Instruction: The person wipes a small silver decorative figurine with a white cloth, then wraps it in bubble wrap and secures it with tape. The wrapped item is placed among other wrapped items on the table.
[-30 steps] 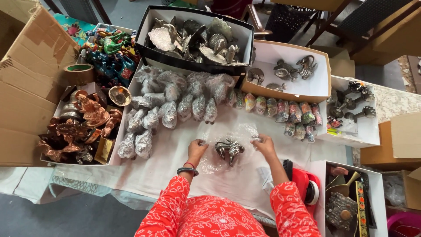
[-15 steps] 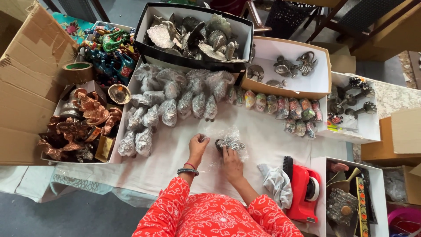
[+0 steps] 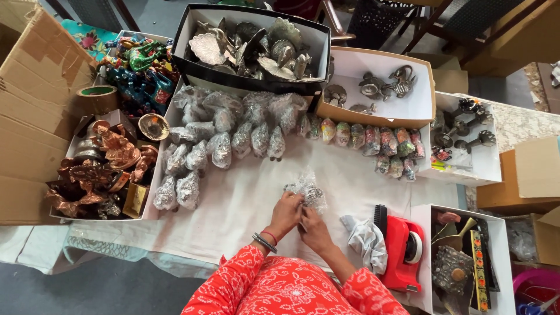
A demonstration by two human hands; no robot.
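We see a white cloth (image 3: 245, 204) covering the table, its near edge hidden by our red sleeves. Rows of wrapped figurines (image 3: 233, 137) blur together. The red tape dispenser (image 3: 403, 252) is partly hidden by a crumpled rag. Our left hand (image 3: 286, 213) and right hand (image 3: 314, 228) close on a small plastic-wrapped figurine (image 3: 306, 191) at mid-cloth; its shape is unreadable.

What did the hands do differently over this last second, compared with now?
A second ago the hands were spread to either side of the small plastic-wrapped metal piece. The right hand then came inward, and now both it and the left hand are close together, gripping the wrapping at its near edge. The rows of wrapped figures, the boxes and the red tape dispenser stayed put.
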